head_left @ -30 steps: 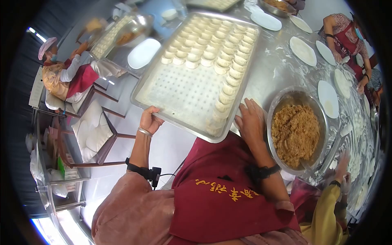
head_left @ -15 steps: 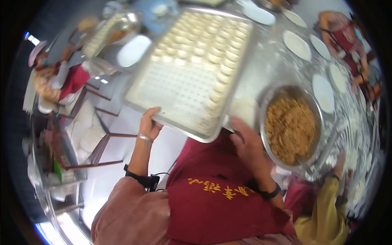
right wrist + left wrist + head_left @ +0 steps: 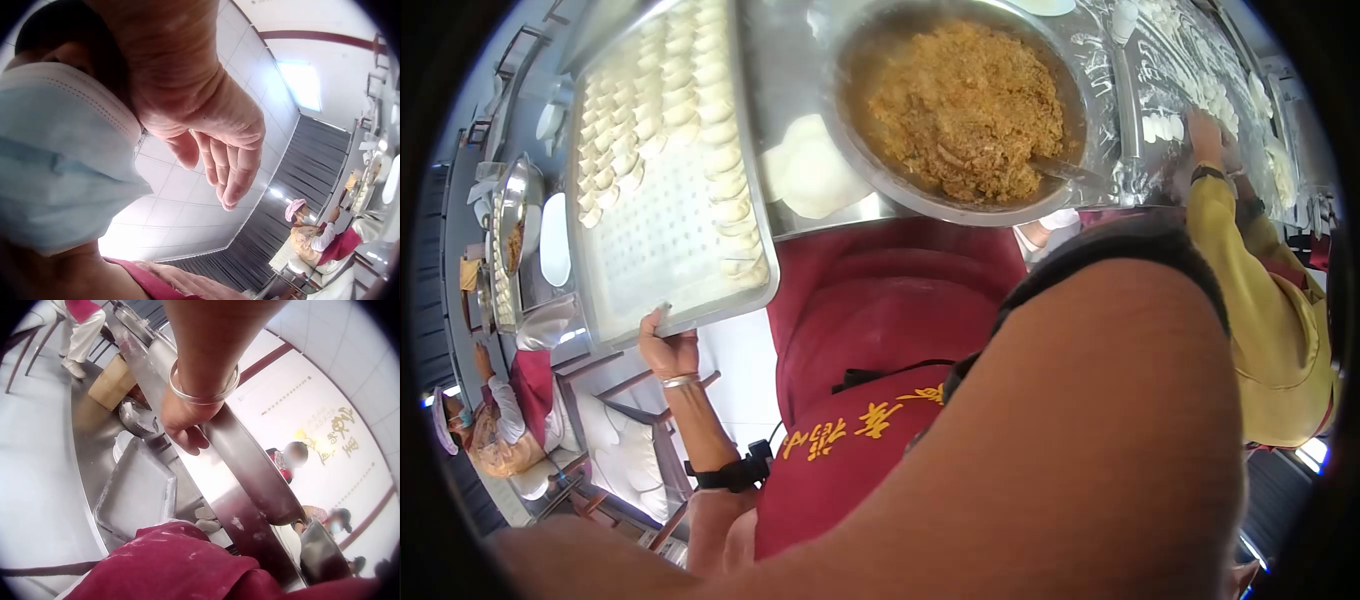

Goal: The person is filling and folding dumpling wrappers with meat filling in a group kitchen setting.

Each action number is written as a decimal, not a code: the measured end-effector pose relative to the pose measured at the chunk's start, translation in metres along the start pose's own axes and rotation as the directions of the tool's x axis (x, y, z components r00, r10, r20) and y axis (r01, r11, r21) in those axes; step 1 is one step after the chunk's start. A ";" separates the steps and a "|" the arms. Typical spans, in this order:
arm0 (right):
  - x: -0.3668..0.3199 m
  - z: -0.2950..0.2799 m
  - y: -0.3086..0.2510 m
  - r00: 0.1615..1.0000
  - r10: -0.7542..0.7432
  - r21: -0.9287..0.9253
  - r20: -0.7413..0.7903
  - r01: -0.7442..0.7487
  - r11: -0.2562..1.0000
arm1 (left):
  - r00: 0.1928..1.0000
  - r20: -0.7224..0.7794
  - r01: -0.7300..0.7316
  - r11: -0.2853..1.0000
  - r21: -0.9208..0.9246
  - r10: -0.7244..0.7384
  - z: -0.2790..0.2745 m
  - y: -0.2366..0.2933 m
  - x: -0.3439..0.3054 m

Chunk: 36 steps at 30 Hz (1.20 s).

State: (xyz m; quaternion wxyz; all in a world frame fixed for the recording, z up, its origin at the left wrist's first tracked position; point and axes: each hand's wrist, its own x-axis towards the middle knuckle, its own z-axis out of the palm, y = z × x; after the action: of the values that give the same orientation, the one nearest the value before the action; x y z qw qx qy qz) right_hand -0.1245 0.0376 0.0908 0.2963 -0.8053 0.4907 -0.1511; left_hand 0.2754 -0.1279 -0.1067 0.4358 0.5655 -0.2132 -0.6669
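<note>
Tray (image 3: 650, 250) in my left hand (image 3: 668, 352), I have my right hand (image 3: 219, 122) up close beside my pale blue mask (image 3: 56, 150), its fingers close together and loosely bent. Below is my dark red apron (image 3: 890, 290). My left thumb laps over the tray's near rim, fingers curled below; that end juts past the edge of the steel table (image 3: 795, 60). Dumplings (image 3: 665, 90) fill the tray's far part in rows, one line running down its right side. Just beside it lies pale flat dough (image 3: 812, 175), then a steel bowl (image 3: 965, 213) heaped with brown filling (image 3: 975, 110). Beyond, a person in yellow (image 3: 1260, 300) reaches over the table; well apart, someone in a pink cap (image 3: 306, 242) sits.
</note>
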 end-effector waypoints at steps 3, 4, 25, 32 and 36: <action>-0.017 -0.001 0.039 0.987 0.159 -0.195 0.032 -0.150 0.969 | 1.000 0.012 -0.028 0.999 -0.028 0.028 0.011 -0.014 -0.017; -0.023 -0.002 0.049 0.980 0.197 -0.231 0.031 -0.185 0.955 | 1.000 0.002 -0.018 0.998 -0.061 0.018 0.008 -0.020 -0.015; -0.045 0.078 -0.084 0.892 -0.261 0.252 -0.369 0.366 0.896 | 0.986 0.162 -0.040 0.999 -0.006 0.040 -0.001 -0.018 -0.021; -0.041 0.068 -0.059 0.936 -0.226 0.227 -0.269 0.290 0.930 | 0.988 0.128 0.093 0.994 -0.055 -0.086 -0.022 -0.011 0.009; -0.058 0.032 -0.017 0.997 -0.035 0.022 -0.071 0.036 0.999 | 0.982 0.168 0.092 0.996 -0.017 -0.088 -0.037 -0.019 0.040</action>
State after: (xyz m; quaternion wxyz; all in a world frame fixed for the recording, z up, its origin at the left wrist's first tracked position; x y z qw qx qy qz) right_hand -0.1231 0.1050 0.0788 0.2852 -0.8047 0.4847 -0.1904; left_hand 0.3040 -0.1434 -0.1543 0.3927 0.5112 -0.2149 -0.7336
